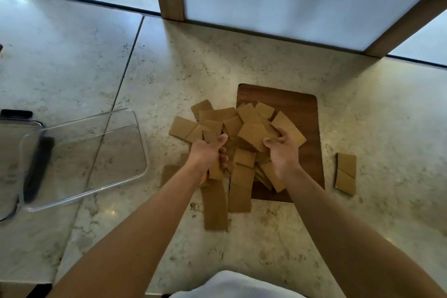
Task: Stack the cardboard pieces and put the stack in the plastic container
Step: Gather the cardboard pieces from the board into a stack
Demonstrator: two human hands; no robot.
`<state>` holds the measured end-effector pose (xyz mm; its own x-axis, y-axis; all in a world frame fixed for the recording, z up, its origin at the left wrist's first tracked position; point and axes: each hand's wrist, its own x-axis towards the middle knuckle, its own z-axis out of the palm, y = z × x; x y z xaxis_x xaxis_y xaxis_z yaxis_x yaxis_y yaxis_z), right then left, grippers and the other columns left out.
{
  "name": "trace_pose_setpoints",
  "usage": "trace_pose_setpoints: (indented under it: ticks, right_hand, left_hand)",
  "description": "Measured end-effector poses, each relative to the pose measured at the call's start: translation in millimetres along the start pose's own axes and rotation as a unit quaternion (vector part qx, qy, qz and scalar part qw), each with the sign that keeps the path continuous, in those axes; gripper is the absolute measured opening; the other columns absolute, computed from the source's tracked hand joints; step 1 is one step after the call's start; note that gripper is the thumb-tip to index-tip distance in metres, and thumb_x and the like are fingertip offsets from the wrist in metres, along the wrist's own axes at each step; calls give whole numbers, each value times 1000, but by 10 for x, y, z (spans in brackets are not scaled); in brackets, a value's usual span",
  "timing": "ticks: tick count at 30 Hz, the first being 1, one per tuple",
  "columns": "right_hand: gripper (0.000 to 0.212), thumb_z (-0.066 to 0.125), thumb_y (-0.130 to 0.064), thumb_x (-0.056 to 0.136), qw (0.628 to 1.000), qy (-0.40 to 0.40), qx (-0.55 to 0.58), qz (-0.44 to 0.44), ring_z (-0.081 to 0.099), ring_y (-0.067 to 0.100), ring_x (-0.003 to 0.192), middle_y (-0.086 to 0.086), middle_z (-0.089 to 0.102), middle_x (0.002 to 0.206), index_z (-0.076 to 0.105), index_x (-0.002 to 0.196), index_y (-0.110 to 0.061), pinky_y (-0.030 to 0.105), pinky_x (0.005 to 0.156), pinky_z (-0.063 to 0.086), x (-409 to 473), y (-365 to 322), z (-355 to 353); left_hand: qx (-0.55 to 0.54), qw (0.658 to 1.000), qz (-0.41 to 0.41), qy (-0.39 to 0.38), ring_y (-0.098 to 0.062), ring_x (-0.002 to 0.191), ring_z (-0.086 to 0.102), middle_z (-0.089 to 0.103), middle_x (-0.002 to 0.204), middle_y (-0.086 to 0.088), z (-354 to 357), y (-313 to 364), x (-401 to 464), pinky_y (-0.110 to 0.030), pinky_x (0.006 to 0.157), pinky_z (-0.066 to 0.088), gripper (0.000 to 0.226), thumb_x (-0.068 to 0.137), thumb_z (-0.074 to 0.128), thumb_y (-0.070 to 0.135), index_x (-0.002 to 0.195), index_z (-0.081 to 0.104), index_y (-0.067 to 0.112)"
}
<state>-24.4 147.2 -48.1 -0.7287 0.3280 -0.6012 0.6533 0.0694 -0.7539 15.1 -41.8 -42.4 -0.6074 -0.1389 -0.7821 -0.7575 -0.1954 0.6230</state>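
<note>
Cardboard pieces (242,133) overlap wooden board (300,113).

Stone, wood, cardboard and see-through plastic

The counter (254,60) is pale stone with dark speckles, smooth and a little shiny. The cardboard pieces (244,128) are brown, flat and dull, like thick paper. Under some of them lies a dark wooden board (300,109), smooth with fine grain lines. The plastic container (130,116) is clear and glossy, so the stone shows through it.
</note>
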Motion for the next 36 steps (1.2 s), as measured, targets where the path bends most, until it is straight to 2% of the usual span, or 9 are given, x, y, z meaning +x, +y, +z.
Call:
trace_pose_setpoints:
  ticks: [4, 6, 8, 12, 17, 24, 28, 33, 36]
  right_hand:
    - [30, 69, -6, 93, 980, -99, 148, 87, 72, 23, 98, 14, 71, 116, 63, 122, -9, 31, 71, 59, -261, 42, 126]
    - [22, 67, -11, 95, 976, -184, 73, 91, 71, 25, 103, 17, 71, 116, 63, 116, -5, 35, 76, 62, -428, 126, 179]
    - [16, 67, -25, 96, 978, -172, -118, 2, 72, 21, 95, 10, 73, 108, 67, 103, -10, 38, 80, 62, -496, 228, 171]
    - [40, 68, -51, 89, 937, 6, -331, -111, 65, 21, 103, 2, 66, 109, 60, 107, -16, 36, 79, 53, -493, 370, -36]
    - [90, 81, -56, 73, 849, -29, -506, -147, 58, 33, 120, 13, 58, 128, 40, 137, -8, 46, 97, 50, -650, 674, -13]
    - [58, 75, -26, 89, 939, -77, -324, -84, 58, 31, 122, 10, 59, 135, 50, 141, -15, 41, 99, 49, -544, 592, -166]
    - [38, 66, -10, 96, 991, -89, -44, 87, 65, 32, 103, 12, 58, 128, 50, 130, -12, 42, 71, 63, -502, 494, -256]
    - [27, 57, -1, 99, 902, -79, 356, 232, 63, 38, 101, 24, 61, 114, 50, 125, -2, 47, 82, 55, -635, 452, -84]
    - [20, 55, -20, 102, 930, -128, 223, 263, 64, 22, 75, 14, 69, 90, 61, 108, -2, 31, 62, 49, -855, 455, 110]
  left_hand:
    - [29, 999, 28, 9, -19, 62, 69, 79, 85, -20, 196, -16, -59, -39, 72, 60, 53, 91, 74, 51, 99, 73, -2]
    - [20, 999, 22, 21, -25, 79, 75, 80, 92, -15, 250, -31, -71, -41, 79, 62, 36, 95, 72, 39, 108, 70, 5]
    - [-34, 999, 6, 29, -31, 90, 77, 80, 97, -13, 241, -78, -62, -43, 78, 65, 17, 101, 64, 20, 112, 64, 7]
    - [-129, 991, -25, 31, -31, 71, 75, 75, 83, -16, 90, -223, -74, -48, 71, 66, 25, 101, 66, 17, 112, 65, -6]
    - [-193, 981, -2, 13, -18, 54, 58, 60, 72, -3, -101, -336, -193, -33, 50, 52, 61, 87, 76, 51, 132, 59, 12]
    - [-189, 982, 21, -13, -34, 76, 67, 61, 100, -19, -190, -374, -300, -44, 61, 57, 40, 103, 63, 19, 140, 50, 27]
    - [-145, 988, 45, -19, -31, 76, 67, 61, 105, -20, -136, -399, -382, -43, 62, 58, 23, 102, 65, 27, 123, 54, 31]
    - [-14, 997, 73, -37, -17, 72, 68, 70, 117, -13, 5, -491, -449, -32, 53, 59, 57, 84, 86, 32, 126, 48, 31]
    - [68, 992, 109, 2, -16, 98, 68, 68, 123, -5, 86, -523, -408, -24, 67, 57, 65, 84, 87, 26, 138, 51, 20]
